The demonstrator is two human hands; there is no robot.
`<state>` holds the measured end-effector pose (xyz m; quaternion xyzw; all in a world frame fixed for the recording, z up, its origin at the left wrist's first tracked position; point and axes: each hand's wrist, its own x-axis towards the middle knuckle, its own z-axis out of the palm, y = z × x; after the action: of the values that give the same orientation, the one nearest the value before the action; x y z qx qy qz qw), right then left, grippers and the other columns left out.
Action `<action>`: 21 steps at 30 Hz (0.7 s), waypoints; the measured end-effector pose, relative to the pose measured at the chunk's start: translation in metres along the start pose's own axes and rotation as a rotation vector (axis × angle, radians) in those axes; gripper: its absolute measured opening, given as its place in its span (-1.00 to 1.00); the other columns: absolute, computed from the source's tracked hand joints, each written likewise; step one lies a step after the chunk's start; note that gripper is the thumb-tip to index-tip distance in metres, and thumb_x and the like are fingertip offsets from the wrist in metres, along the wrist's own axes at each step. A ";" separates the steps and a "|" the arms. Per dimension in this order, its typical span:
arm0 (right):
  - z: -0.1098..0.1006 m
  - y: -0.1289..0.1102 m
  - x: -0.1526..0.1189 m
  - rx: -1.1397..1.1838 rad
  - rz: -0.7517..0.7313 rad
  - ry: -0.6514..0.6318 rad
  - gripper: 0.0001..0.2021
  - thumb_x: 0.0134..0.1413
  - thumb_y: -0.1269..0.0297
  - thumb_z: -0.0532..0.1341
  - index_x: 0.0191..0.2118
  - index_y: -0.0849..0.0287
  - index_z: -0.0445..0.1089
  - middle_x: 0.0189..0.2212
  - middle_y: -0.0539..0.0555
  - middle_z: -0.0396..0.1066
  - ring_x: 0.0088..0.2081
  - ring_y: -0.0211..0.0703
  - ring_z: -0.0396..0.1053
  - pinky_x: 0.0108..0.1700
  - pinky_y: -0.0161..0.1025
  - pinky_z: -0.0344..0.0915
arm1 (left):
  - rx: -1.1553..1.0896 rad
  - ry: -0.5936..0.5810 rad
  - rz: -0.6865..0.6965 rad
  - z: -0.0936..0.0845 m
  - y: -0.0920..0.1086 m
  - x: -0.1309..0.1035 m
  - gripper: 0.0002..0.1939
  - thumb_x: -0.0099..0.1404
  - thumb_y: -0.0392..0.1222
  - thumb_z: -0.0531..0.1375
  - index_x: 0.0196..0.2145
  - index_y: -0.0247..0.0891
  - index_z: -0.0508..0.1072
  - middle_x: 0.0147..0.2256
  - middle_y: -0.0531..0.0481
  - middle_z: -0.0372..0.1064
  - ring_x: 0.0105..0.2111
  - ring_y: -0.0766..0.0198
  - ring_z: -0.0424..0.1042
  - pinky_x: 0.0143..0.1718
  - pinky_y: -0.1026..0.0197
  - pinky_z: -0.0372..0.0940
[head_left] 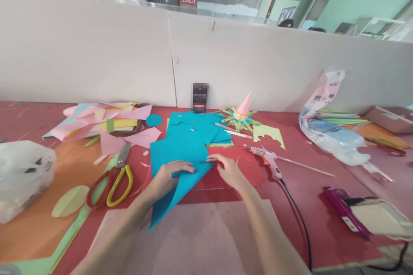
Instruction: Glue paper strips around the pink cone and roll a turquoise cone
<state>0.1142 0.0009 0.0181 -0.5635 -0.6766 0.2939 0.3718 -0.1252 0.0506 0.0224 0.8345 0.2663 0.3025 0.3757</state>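
Note:
A blue paper sheet [177,148] lies in front of me, its lower part folded over diagonally with a point hanging toward me. My left hand [169,176] rests over the fold, its fingers bent onto the paper and holding it. My right hand [229,169] pinches the sheet's right corner between thumb and fingers. Beneath it is a red paper sheet [248,167]. More blue paper pieces [213,126], some with curved cut-outs, lie just beyond. A white pen [238,134] lies to their right.
Scissors [121,176] with red and yellow handles lie left, near paper scraps [106,122] and a white plastic bag [26,176]. A pink cone ornament [245,105] stands behind. On the right are a corded glue gun [271,161], a purple power strip [346,212] and a plastic packet [335,137].

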 end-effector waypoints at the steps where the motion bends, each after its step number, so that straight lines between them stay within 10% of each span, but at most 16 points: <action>1: 0.000 0.000 0.000 -0.014 -0.008 0.002 -0.51 -0.12 0.61 -0.06 -0.09 0.06 0.34 -0.14 -0.03 0.43 -0.06 -0.21 0.34 0.03 -0.16 0.23 | 0.014 0.014 0.027 0.000 -0.003 -0.001 -0.80 0.22 -0.16 0.10 -0.25 -0.19 0.49 -0.18 -0.02 0.47 -0.08 0.17 0.38 0.01 0.06 0.24; 21: 0.002 -0.003 -0.001 -0.151 -0.170 0.010 -0.65 0.05 0.47 0.06 -0.10 -0.03 0.39 -0.11 -0.01 0.40 -0.04 -0.20 0.30 0.05 -0.10 0.21 | 0.242 0.042 0.094 -0.011 -0.005 -0.013 -0.71 0.31 -0.22 -0.04 -0.11 -0.13 0.41 -0.01 0.02 0.35 -0.02 0.25 0.33 0.02 0.16 0.24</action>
<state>0.1107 -0.0009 0.0195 -0.5320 -0.7403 0.2069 0.3552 -0.1426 0.0498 0.0198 0.8788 0.2692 0.3028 0.2520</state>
